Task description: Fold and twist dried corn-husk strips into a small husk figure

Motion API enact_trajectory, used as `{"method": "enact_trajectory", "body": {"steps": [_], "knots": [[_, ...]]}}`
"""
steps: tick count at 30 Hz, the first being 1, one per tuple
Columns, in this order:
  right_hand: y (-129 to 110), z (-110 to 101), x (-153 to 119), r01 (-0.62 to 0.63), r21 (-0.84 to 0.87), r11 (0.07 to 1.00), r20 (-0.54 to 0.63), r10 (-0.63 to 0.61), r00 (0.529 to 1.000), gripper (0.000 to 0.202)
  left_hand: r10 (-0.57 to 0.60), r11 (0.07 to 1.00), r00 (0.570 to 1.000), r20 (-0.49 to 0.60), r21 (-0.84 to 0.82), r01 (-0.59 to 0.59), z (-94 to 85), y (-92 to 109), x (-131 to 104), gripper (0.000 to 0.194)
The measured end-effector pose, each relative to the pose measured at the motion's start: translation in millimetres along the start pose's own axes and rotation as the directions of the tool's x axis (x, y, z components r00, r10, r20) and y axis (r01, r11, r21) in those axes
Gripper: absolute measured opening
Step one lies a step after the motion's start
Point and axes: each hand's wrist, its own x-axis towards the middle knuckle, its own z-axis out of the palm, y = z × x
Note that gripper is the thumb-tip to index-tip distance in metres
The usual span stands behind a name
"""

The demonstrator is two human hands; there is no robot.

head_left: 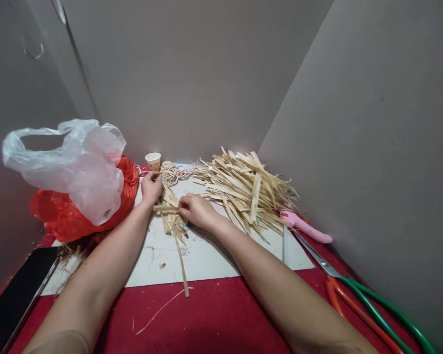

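Observation:
My right hand [198, 211] pinches one end of a flat, pale dried-leaf strip [165, 209], which points left across a small bunch of similar strips [169, 195]. Farther away and to the left, my left hand [151, 188] has its fingertips drawn together beside a braided cord [170, 172]. What they grip is too small to make out. Just behind that hand stands a paper cup [153, 160]. One long strip [182, 265] hangs from the bunch toward the near edge of the white board [214, 255].
A big heap of dried strips [243, 189] lies right. Near it are a pink-handled tool [306, 227] and large scissors [354, 290] with green and orange handles. Red and white plastic bags [84, 196] and a dark flat object [20, 295] sit left. Grey walls [192, 88] enclose the red-covered table [162, 319].

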Motion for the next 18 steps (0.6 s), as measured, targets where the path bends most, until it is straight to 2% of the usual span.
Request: {"method": "enact_trajectory", "body": {"steps": [3, 5, 7, 9, 11, 14, 16, 18], "knots": [[13, -3, 7, -0.055, 0.274, 0.960, -0.143, 0.097, 0.985, 0.010, 0.027, 0.998, 0.997, -0.067, -0.060, -0.031, -0.2, 10, 0, 0.019], [20, -5, 12, -0.087, 0.479, 0.874, -0.205, 0.208, 0.956, 0.011, 0.045, 0.992, 0.993, -0.112, -0.113, -0.057, -0.2, 19, 0, 0.018], [24, -7, 16, -0.090, 0.635, 0.767, -0.243, 0.310, 0.919, 0.014, 0.029, 0.983, 0.993, -0.111, -0.177, -0.049, 0.2, 29, -4, 0.018], [25, -10, 18, -0.049, 0.732, 0.680, -0.279, 0.365, 0.888, 0.018, -0.027, 0.966, 1.000, -0.003, -0.256, 0.026, 1.4, 41, -10, 0.024], [24, -12, 18, -0.002, 0.802, 0.597, -0.286, 0.387, 0.877, 0.020, -0.095, 0.936, 0.973, 0.208, -0.314, 0.159, 3.7, 52, -19, 0.036], [21, -15, 17, 0.014, 0.875, 0.485, -0.224, 0.377, 0.899, 0.022, -0.157, 0.891, 0.844, 0.513, -0.295, 0.345, 8.0, 67, -34, 0.045], [19, -15, 17, 0.001, 0.888, 0.461, -0.183, 0.349, 0.919, 0.022, -0.159, 0.880, 0.783, 0.601, -0.273, 0.388, 10.1, 72, -41, 0.042], [18, -14, 17, -0.015, 0.880, 0.475, -0.166, 0.336, 0.927, 0.020, -0.153, 0.878, 0.770, 0.620, -0.272, 0.394, 10.9, 74, -44, 0.039]]}}
